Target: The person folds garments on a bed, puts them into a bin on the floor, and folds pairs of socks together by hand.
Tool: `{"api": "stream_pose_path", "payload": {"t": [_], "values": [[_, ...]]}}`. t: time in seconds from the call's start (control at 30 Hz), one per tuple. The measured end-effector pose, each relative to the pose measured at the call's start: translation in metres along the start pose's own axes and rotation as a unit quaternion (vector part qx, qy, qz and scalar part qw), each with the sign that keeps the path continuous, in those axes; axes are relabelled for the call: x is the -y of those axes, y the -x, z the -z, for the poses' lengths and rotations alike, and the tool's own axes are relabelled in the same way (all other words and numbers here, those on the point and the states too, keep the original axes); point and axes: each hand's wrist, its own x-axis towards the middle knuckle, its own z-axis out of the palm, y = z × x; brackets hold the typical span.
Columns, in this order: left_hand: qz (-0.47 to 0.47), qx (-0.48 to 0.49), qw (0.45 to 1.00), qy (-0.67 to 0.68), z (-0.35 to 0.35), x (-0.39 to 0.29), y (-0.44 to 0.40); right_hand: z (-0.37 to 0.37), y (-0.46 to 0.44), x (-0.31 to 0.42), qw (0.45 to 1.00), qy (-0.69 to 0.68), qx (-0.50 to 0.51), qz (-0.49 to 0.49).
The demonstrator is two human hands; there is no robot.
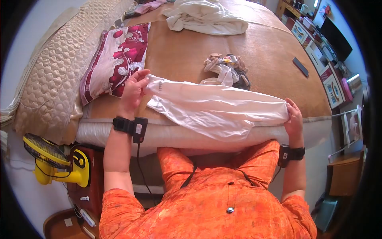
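A long white tube-shaped garment (207, 99), much like a pair of arm sleeves, is stretched sideways above the bed's near edge. Small dark print shows by its left end, and a second loose layer hangs below the taut one. My left hand (134, 88) pinches the left end between thumb and fingers. At the opposite end, my right hand (293, 118) grips the cloth with fingers closed. Just beyond the garment lies a heap of small bunched cloths (227, 68), white, beige and dark; their kind cannot be made out.
A patterned pillow (117, 55) lies on the bed mat (274, 75) at left. Crumpled white fabric (205, 18) sits at the far side, a remote control (300, 67) at right. A yellow fan (81, 169) stands on a cabinet at lower left.
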Motion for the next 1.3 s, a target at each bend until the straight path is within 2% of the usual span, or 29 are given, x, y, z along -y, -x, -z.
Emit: {"api": "stream_pose_path", "payload": {"t": [0.07, 0.2, 0.27, 0.4, 0.43, 0.57, 0.63, 0.67, 0.73, 0.8, 0.83, 0.9, 0.97, 1.03, 1.07, 1.1, 1.13, 1.17, 1.23, 1.3], "values": [[-0.038, 0.003, 0.992, -0.12, 0.01, 0.009, -0.005, -0.002, 0.002, 0.0, 1.0, -0.002, 0.003, -0.009], [-0.053, -0.039, 0.989, -0.13, 0.022, 0.022, -0.011, 0.008, 0.001, -0.009, 1.0, 0.01, -0.002, 0.003], [-0.04, -0.108, 0.987, -0.111, 0.03, 0.027, -0.015, 0.015, -0.001, -0.014, 1.0, 0.016, -0.014, 0.007], [0.002, -0.13, 0.99, -0.06, 0.027, 0.018, -0.007, 0.023, -0.003, -0.017, 0.997, -0.05, 0.062, -0.019], [-0.003, -0.104, 0.994, -0.03, 0.027, 0.016, -0.007, 0.021, -0.001, -0.017, 0.992, -0.076, 0.099, -0.026], [0.0, -0.049, 0.998, 0.048, 0.029, 0.006, -0.005, 0.003, 0.011, -0.009, 0.982, -0.15, 0.096, -0.068], [0.01, -0.041, 0.997, 0.063, 0.036, 0.007, -0.009, 0.007, 0.01, -0.015, 0.991, -0.084, 0.075, -0.073], [0.033, -0.042, 0.998, 0.016, 0.039, 0.008, -0.01, 0.007, 0.011, -0.017, 0.991, -0.084, 0.075, -0.074], [0.055, -0.044, 0.997, -0.03, 0.04, 0.009, -0.01, 0.009, 0.014, -0.019, 0.984, 0.049, 0.098, -0.144], [0.087, -0.014, 0.984, -0.155, 0.041, 0.014, -0.007, 0.001, 0.021, -0.023, 0.977, 0.101, 0.113, -0.153], [0.087, -0.013, 0.984, -0.155, 0.042, 0.016, -0.005, -0.003, 0.024, -0.025, 0.967, 0.152, 0.127, -0.161], [0.129, 0.023, 0.97, -0.207, 0.044, 0.019, -0.002, -0.002, 0.025, -0.028, 0.958, 0.17, 0.154, -0.17], [0.127, 0.016, 0.963, -0.239, 0.052, 0.029, -0.006, 0.003, 0.021, -0.037, 0.956, 0.193, 0.167, -0.144], [0.034, 0.019, 0.956, -0.291, 0.059, 0.038, -0.014, -0.001, 0.019, -0.04, 0.963, 0.211, 0.127, -0.108], [0.034, 0.02, 0.956, -0.291, 0.064, 0.041, -0.018, 0.004, 0.016, -0.04, 0.961, 0.239, 0.11, -0.085], [0.019, -0.024, 0.967, -0.254, 0.063, 0.041, -0.021, 0.005, 0.015, -0.039, 0.957, 0.267, 0.091, -0.063], [0.005, -0.07, 0.974, -0.215, 0.062, 0.042, -0.022, -0.002, 0.019, -0.043, 0.973, 0.211, 0.085, -0.045], [0.006, -0.069, 0.975, -0.213, 0.069, 0.047, -0.026, -0.001, 0.023, -0.046, 0.973, 0.213, 0.084, -0.045], [0.063, -0.127, 0.975, -0.171, 0.087, 0.061, -0.033, 0.005, 0.034, -0.058, 0.967, 0.21, 0.129, -0.068], [0.084, -0.146, 0.962, -0.214, 0.095, 0.08, -0.032, 0.01, 0.047, -0.073, 0.955, 0.203, 0.151, -0.157]]}}
